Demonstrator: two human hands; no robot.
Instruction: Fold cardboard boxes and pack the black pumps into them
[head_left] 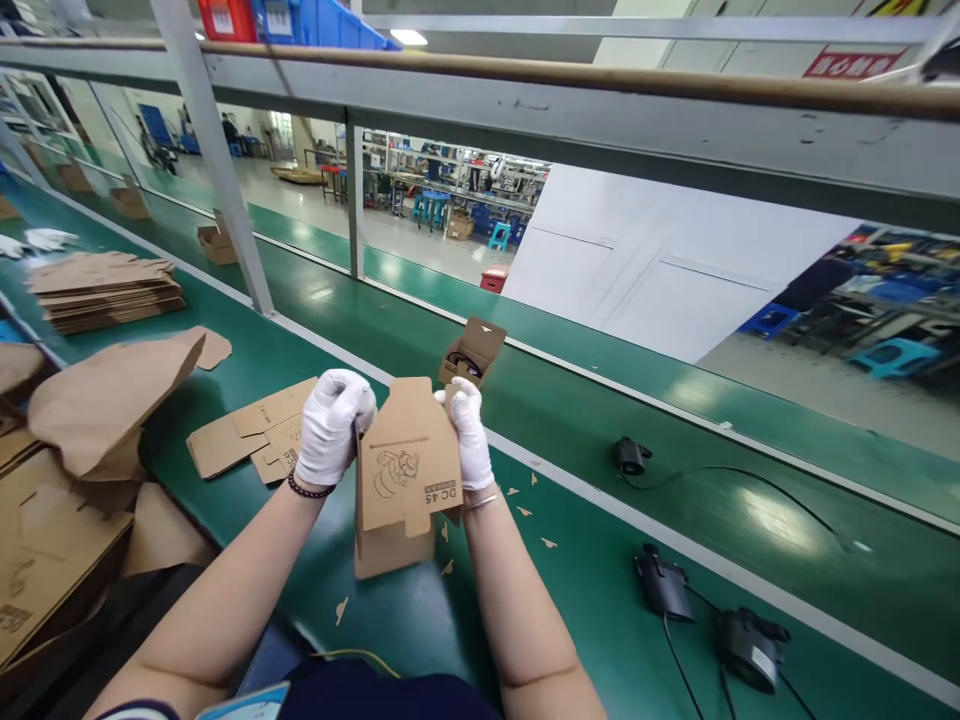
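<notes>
Between my hands is a partly folded cardboard box (409,460), printed with a drawing and "DC 45", its flaps standing out. My left hand (334,425), in a white glove, is closed on the box's left edge. The gloved right hand (469,430) pinches a flap on the opposite side. Left of my left hand, flat cardboard box blanks (255,425) lie on the green work surface. Just beyond my right hand stands an open box (474,352) with something black inside.
Black pump-like devices with cables (664,582) lie to the right, one (631,456) on the belt behind. A stack of cardboard blanks (109,290) and brown paper (112,400) are at left. Small cardboard scraps (525,511) are scattered about. A metal post (214,160) supports the overhead shelf.
</notes>
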